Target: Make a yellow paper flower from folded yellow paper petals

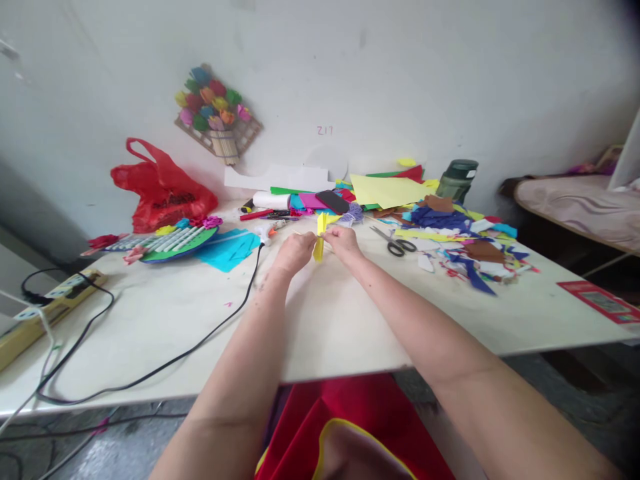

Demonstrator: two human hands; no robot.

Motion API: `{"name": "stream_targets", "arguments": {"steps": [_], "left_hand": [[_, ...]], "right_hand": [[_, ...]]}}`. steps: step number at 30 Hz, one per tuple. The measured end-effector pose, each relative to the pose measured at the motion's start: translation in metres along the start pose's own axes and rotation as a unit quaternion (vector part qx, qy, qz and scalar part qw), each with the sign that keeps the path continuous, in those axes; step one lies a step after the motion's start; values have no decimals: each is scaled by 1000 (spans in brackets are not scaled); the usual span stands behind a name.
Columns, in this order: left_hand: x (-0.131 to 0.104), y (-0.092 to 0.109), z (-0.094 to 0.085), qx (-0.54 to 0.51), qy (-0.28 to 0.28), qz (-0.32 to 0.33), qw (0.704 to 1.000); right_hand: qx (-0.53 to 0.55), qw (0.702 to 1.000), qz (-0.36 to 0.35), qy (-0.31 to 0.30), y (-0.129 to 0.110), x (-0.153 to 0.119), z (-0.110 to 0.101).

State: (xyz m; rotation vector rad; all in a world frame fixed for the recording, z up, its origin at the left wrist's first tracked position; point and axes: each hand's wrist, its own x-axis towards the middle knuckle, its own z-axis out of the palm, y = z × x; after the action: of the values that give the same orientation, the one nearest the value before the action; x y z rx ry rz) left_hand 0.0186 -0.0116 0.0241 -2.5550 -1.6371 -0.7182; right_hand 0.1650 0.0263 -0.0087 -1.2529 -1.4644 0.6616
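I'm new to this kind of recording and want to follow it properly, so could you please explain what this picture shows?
Of course. There is no machine here: a person works with two bare hands, the left hand and the right hand. The single picture comes from a camera worn on the person's head, looking forward and down. Both hands meet at a narrow, bright yellow strip, holding it above a long white table. To the right lie black-handled metal scissors and a heap of multicoloured scraps. To the left are a flat bright-blue sheet and a crumpled red plastic bag.
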Motion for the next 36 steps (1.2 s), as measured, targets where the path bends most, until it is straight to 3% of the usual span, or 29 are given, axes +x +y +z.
{"name": "stream_targets", "arguments": {"steps": [7, 10, 16, 23, 32, 36], "left_hand": [[-2, 8, 2, 0, 100, -49, 994], [-4, 17, 3, -12, 128, -35, 991], [-7, 28, 7, 0, 147, 0, 989], [-8, 27, 11, 46, 172, 59, 982], [-7, 29, 18, 8, 135, 94, 986], [-9, 27, 17, -70, 184, 84, 977]], "right_hand": [[4, 1000, 18, 11, -4, -5, -1], [37, 998, 47, -11, -8, -9, 0], [168, 980, 109, 18, -23, -13, 1], [272, 943, 193, 3, -37, -18, -5], [258, 939, 229, -13, -38, -16, -4], [266, 944, 194, -10, -33, -14, -4]]}}
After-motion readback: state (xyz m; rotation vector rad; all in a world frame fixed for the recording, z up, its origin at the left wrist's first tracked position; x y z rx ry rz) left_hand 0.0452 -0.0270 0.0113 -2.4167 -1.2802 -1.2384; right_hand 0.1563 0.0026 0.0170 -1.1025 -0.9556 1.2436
